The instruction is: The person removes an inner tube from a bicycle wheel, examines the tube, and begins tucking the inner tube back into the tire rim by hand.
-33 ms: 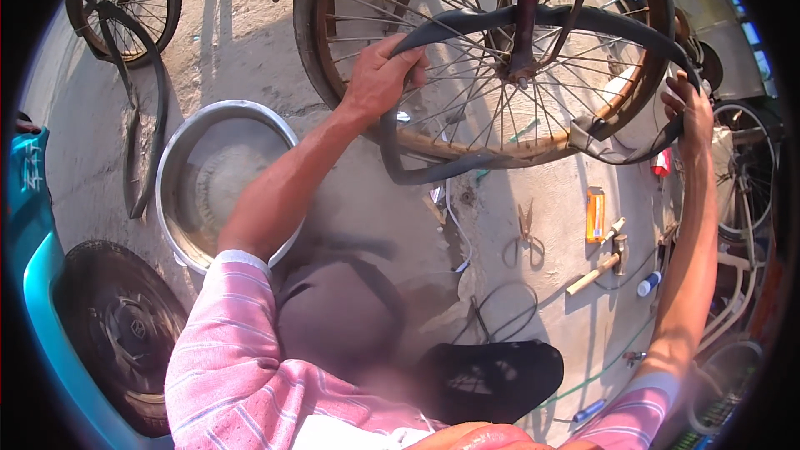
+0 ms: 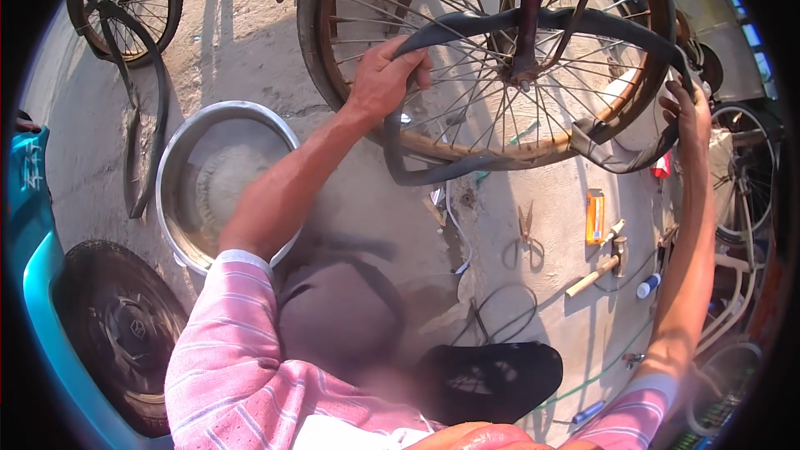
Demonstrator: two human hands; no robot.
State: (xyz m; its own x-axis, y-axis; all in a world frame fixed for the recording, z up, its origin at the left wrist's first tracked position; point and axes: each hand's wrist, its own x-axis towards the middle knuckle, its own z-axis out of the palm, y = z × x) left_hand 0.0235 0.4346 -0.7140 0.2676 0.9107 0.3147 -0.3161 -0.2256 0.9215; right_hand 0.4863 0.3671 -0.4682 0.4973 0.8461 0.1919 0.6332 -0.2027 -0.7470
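Arms (image 2: pixel 290 183) stretched forward, spread apart, left grip (image 2: pixel 385 79) clenched, right grip (image 2: pixel 692 114) curled

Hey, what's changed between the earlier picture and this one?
Very little: the lower-right stretch of the long, dark rubber tube hangs slightly lower in the picture. Nothing was taken hold of or let go; the left hand and right hand still grip it. The round silver metal basin and wooden-handled hammer stayed put.

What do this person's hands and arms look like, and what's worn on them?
The left hand and right hand are ungloved, and the forearms are bare. Short pink sleeves with thin pale stripes end in plain pale cuffs.
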